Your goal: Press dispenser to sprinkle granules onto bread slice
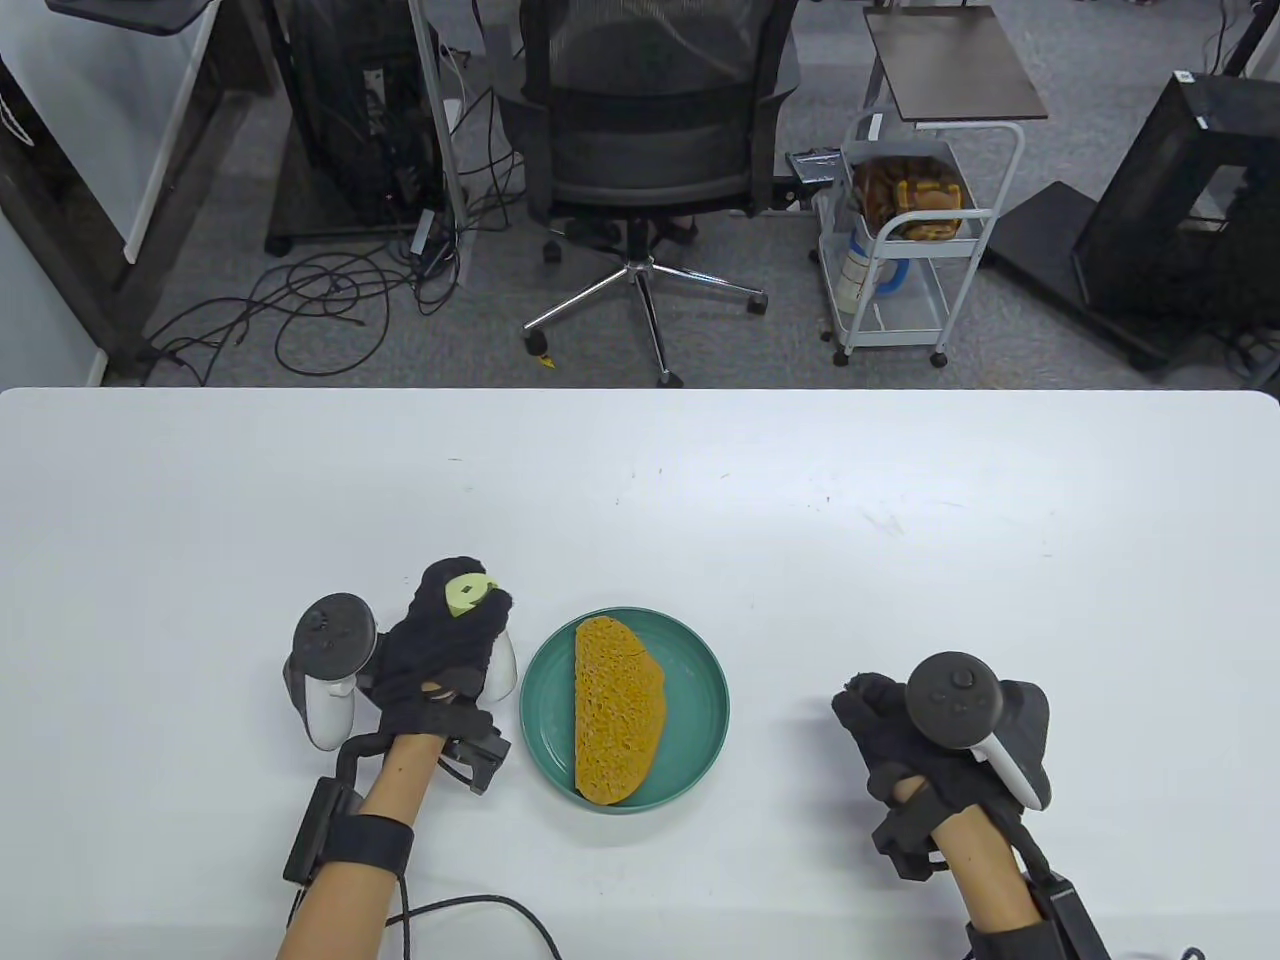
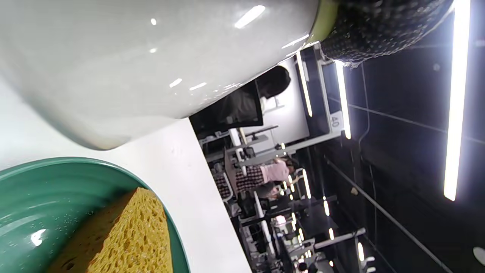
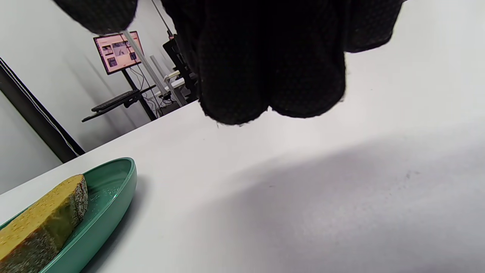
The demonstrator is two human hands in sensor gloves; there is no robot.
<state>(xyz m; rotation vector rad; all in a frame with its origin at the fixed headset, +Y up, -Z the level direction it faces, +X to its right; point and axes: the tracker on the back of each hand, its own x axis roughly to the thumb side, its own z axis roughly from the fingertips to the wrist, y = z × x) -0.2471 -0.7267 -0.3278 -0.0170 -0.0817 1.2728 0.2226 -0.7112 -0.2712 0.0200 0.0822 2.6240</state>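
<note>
The dispenser (image 1: pixel 497 655) is a white, glossy bottle with a pale yellow-green top, and it stands on the white bench (image 1: pixel 640 480) just left of the plate (image 1: pixel 700 700). The left hand (image 1: pixel 445 650) in a black glove has its fingers curled around the bottle, and one finger lies across the green top, so this grip is closed on the dispenser. In the left wrist view the white body (image 2: pixel 151 57) fills the upper part and its base is very near the green rim. The bread slice (image 1: pixel 617 710) is yellow-brown with many small holes, long and rounded, and it lies flat in the round green plate; some small pale specks are visible on the plate surface beside it. The right hand (image 1: pixel 935 735) rests on the bench well to the right of the plate, its fingers loosely curled and holding nothing. Behind the bench are an office chair (image 1: pixel 640 150) and a small white cart (image 1: pixel 905 240).
</note>
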